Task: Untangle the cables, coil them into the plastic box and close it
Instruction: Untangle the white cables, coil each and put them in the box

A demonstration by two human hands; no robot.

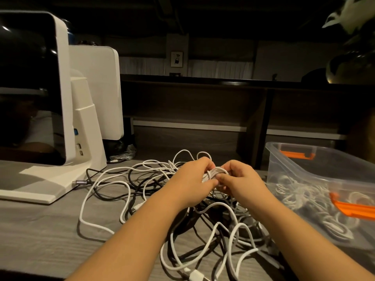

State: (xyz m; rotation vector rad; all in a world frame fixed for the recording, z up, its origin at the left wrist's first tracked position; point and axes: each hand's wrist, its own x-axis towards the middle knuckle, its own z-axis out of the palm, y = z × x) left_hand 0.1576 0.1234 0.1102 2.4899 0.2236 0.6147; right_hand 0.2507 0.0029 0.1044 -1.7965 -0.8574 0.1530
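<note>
A tangle of white and black cables (182, 220) lies spread over the grey table. Above its far part, my left hand (192, 180) and my right hand (241, 179) meet around a small coil of white cable (215, 172). Both hands grip the coil, thumbs pressed on its front, and loose white loops trail from it into the tangle. A clear plastic box (300, 165) with orange latches stands open at the right, holding several coiled white cables (304, 197).
A white monitor (60, 88) on its stand occupies the table's left, with a second white device (97, 88) behind it. A black cable with a metal plug (81, 181) lies by the stand's base. Dark shelving runs along the back.
</note>
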